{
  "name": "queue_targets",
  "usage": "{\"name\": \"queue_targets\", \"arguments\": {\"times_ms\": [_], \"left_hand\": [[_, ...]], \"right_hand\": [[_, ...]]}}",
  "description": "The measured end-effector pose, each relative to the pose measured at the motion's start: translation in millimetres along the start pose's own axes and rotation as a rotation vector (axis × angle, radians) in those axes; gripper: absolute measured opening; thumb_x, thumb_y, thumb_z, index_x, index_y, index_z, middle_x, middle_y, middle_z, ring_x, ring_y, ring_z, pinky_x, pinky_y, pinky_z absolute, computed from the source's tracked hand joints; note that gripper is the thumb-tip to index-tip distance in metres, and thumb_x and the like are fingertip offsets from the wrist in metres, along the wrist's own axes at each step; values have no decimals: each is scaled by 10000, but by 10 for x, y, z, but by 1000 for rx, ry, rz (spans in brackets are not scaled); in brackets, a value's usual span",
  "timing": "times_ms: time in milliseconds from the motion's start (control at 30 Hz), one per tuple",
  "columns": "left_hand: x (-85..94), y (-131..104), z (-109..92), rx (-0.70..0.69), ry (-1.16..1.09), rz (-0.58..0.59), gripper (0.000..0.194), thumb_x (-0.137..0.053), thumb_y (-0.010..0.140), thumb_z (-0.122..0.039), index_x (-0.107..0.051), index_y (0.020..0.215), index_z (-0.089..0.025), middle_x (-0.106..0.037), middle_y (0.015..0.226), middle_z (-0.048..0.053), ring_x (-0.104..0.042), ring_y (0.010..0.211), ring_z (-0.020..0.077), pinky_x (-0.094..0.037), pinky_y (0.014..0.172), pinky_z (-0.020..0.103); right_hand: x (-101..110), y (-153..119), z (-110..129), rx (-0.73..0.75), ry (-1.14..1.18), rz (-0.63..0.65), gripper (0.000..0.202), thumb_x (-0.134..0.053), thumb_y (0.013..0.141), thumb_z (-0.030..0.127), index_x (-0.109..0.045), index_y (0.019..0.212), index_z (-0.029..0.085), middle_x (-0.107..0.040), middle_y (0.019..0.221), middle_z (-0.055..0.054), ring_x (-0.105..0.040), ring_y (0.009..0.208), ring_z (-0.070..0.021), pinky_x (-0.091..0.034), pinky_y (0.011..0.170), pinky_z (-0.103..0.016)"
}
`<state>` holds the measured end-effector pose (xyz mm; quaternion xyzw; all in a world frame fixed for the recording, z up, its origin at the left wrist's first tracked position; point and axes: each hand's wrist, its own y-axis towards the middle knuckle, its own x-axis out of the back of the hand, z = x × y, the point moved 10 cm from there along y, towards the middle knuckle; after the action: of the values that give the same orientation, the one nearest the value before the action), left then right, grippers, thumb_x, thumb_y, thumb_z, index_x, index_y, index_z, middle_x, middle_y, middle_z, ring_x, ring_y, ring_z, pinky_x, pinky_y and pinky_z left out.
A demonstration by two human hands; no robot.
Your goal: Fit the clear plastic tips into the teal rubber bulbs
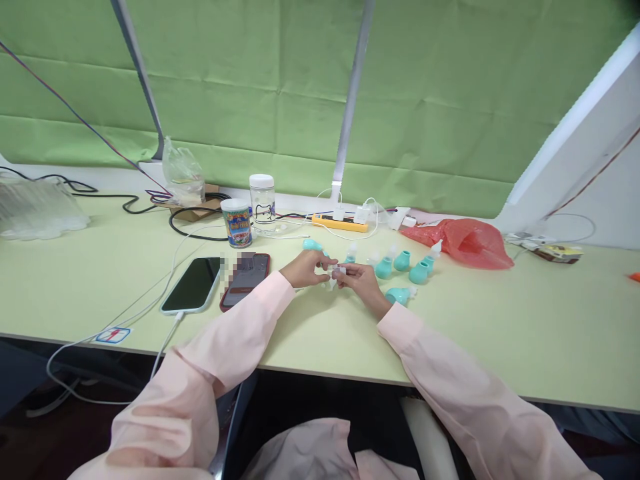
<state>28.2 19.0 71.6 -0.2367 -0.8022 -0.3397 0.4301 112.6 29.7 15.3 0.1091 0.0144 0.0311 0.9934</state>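
Note:
My left hand [307, 268] and my right hand [364, 280] meet over the middle of the table. Between their fingertips is a small translucent plastic piece [341, 270], partly hidden by the fingers; both hands pinch it. Around my hands lie several teal rubber bulbs. One open-necked bulb [419, 272] and another bulb [402, 261] stand to the right. A teal bulb with a clear nozzle [399, 296] lies on its side just beyond my right wrist. Another teal bulb [313, 245] lies behind my left hand.
On the left lie a black-screened phone [193, 285] on a white cable and a red-cased phone [246, 280]. Behind them stand a printed tub [237, 223] and a clear bottle [263, 203]. A yellow power strip [340, 224] and a red plastic bag [470, 243] lie at the back.

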Motion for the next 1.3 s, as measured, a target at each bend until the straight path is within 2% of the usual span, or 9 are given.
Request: {"name": "queue_targets", "arguments": {"times_ms": [367,633,767,967,1167,1300], "left_hand": [[15,18,41,15,-78,-73,309,-511,672,-227,-582,953,-120,-547,624,10,-439,531,63,-374,529,174],[49,-4,19,-8,10,-110,362,-510,667,-291,-569,990,-137,-558,555,-1,-445,495,72,-361,535,189],[50,-11,-40,-51,81,-124,346,-514,651,-248,-574,968,-125,-563,560,6,-464,511,80,-366,544,191],[65,-32,-69,-49,99,-185,283,-510,618,-205,-576,879,-117,-499,449,-31,-441,434,71,-337,481,177],[17,-49,-120,-65,338,-213,301,-442,680,-246,-540,953,-167,-525,494,-8,-477,467,105,-336,490,208],[0,-54,-178,-101,470,-202,253,-432,682,-244,-564,885,-169,-530,543,22,-490,523,127,-329,493,220]], "right_hand": [[16,-4,83,68,-40,-29,355,-667,498,354,-616,756,116,-584,580,-20,-497,478,-101,-460,504,-274],[10,-15,147,80,-32,-20,333,-685,476,325,-617,730,119,-557,540,-2,-476,455,-92,-453,481,-268],[-15,-26,193,89,-29,-9,326,-682,480,343,-622,715,125,-558,537,-3,-467,445,-89,-449,477,-270],[-45,-32,274,144,-10,23,327,-697,458,324,-627,708,125,-539,518,7,-470,446,-92,-441,465,-263],[-16,-10,205,81,0,20,282,-688,486,307,-618,687,123,-539,497,7,-456,416,-81,-414,444,-247],[-62,-24,188,57,3,56,264,-675,511,314,-621,691,128,-552,525,-2,-447,416,-73,-408,440,-242]]}}
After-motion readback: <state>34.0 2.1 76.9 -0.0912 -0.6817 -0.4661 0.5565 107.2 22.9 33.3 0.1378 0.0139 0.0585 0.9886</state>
